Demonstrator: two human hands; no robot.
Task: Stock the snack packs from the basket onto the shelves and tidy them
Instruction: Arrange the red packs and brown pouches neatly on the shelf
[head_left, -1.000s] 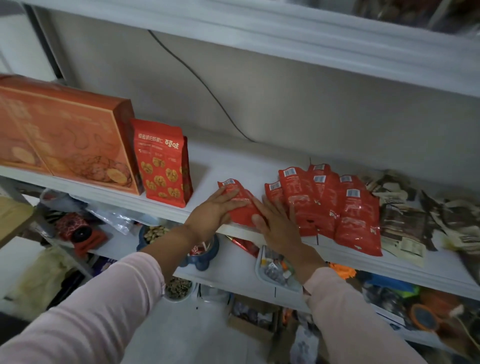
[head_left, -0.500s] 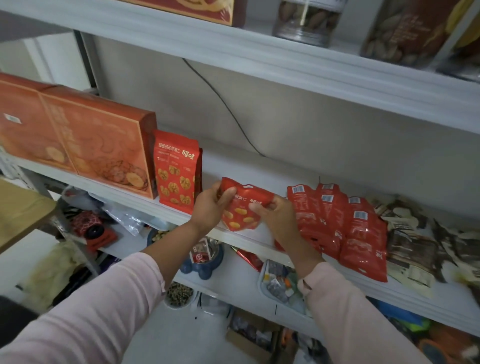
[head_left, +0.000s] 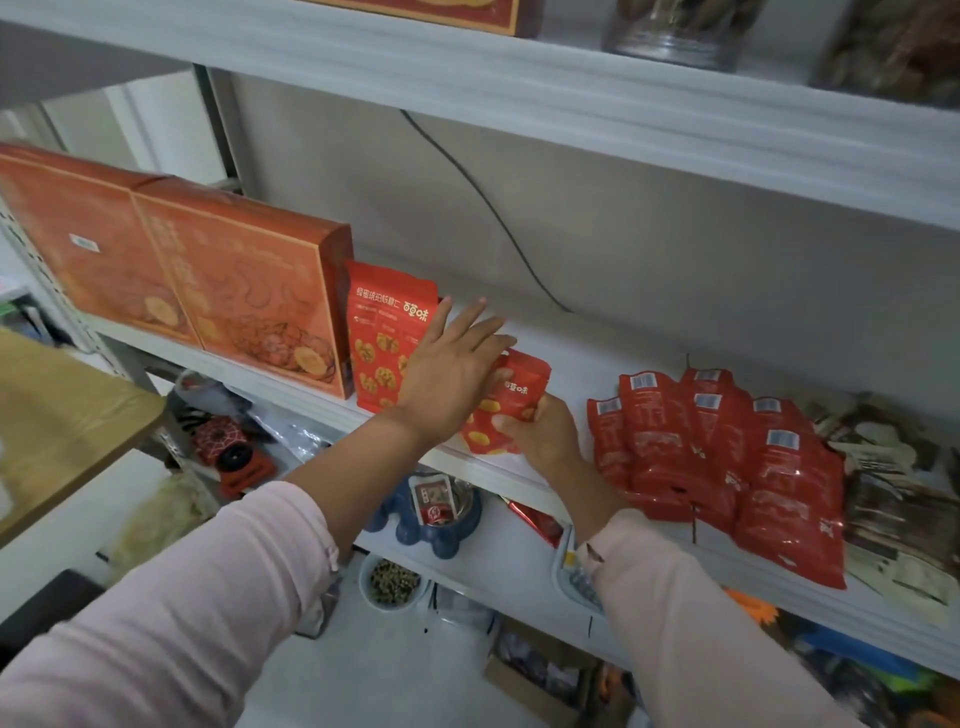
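A small red snack pack stands tilted on the white middle shelf, its lower right edge gripped by my right hand. My left hand is spread open with fingers apart, reaching over the pack's left side toward the tall red standing bag; whether it touches either I cannot tell. To the right, several flat red packs lie overlapping with barcodes up. The basket is not in view.
Two large orange boxes stand at the shelf's left. Dark brown packs lie at the far right. A black cable runs down the back wall. Jars sit on the upper shelf; bowls and clutter fill the lower shelf.
The pack was lying flat, was lifted in both hands, and now stands on the shelf further left. My left hand has let go and spread open toward the tall bag.
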